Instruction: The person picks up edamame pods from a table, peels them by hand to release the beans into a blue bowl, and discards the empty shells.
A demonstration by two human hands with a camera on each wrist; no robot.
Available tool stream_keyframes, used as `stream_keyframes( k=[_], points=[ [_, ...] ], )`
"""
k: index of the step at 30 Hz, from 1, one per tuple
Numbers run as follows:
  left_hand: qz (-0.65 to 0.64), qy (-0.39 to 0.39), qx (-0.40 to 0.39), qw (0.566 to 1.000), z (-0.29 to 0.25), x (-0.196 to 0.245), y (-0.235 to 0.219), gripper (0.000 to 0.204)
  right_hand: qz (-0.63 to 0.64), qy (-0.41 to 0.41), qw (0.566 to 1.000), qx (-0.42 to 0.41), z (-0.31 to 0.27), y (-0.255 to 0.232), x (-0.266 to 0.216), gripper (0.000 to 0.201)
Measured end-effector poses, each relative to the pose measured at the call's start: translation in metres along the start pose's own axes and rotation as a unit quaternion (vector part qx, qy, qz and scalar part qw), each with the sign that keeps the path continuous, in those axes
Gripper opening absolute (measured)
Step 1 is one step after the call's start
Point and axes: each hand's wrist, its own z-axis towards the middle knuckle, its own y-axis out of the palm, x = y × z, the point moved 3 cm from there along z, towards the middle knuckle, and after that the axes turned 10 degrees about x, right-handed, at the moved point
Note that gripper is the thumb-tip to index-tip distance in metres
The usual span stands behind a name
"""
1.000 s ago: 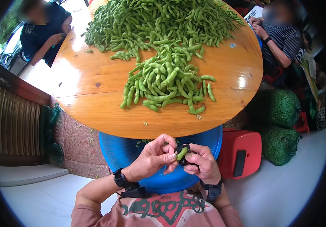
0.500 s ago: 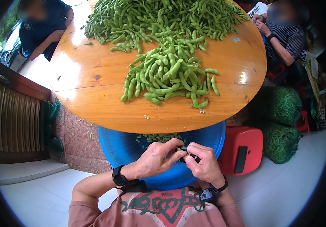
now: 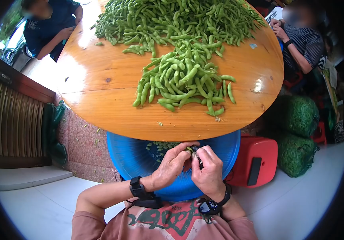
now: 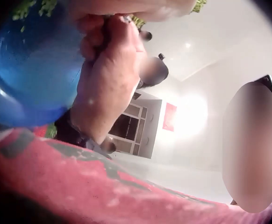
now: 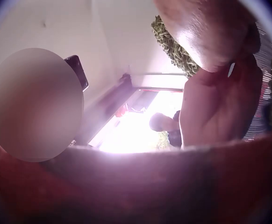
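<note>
Dusty-pink short-sleeved shirt (image 3: 148, 232), dark-green script (image 3: 144, 219) over red print (image 3: 180, 229); black left-wrist strap (image 3: 136, 186), black right-wrist strap (image 3: 226, 195), small black housing (image 3: 209, 207)

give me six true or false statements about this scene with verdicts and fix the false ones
1. Pods lie heaped on the wooden table. True.
2. The left hand and right hand are close together over the blue basin. True.
3. The blue basin holds nothing. False: small green beans lie in it.
4. The red stool is to the right of the basin. True.
5. The pods on the table are bright red. False: they are green.
6. Both wrists are bare. False: dark bands circle them.
</note>
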Motion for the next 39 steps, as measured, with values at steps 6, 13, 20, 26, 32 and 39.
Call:
stream_keyframes(
  k=[6, 13, 20, 26, 32, 39],
  points=[
    [0.208, 0.251, 0.031, 0.945, -0.006, 0.0, 0.007, 0.018, 0.006, 0.008, 1.0, 0.017, -0.002, 0.003, 0.001, 0.007],
    [0.055, 0.015, -0.002, 0.998, 0.002, -0.007, -0.005, 0.022, 0.045, 0.014, 0.999, 0.009, -0.001, 0.0, -0.002, 0.007],
    [0.228, 0.006, -0.082, 0.97, -0.005, 0.005, -0.014, 0.02, 0.104, 0.159, 0.982, 0.014, 0.002, -0.043, 0.019, 0.005],
    [0.453, 0.411, -0.12, 0.782, -0.024, 0.088, -0.007, 0.015, -0.212, 0.195, 0.952, 0.101, -0.012, -0.133, 0.091, 0.019],
    [0.564, 0.49, 0.113, 0.656, 0.015, 0.14, -0.035, 0.023, -0.226, 0.235, 0.942, 0.076, -0.009, -0.137, 0.084, 0.024],
    [0.611, 0.49, 0.106, 0.612, 0.022, 0.136, -0.034, 0.023, -0.085, 0.162, 0.983, 0.033, 0.017, -0.101, 0.051, 0.004]
  ],
)
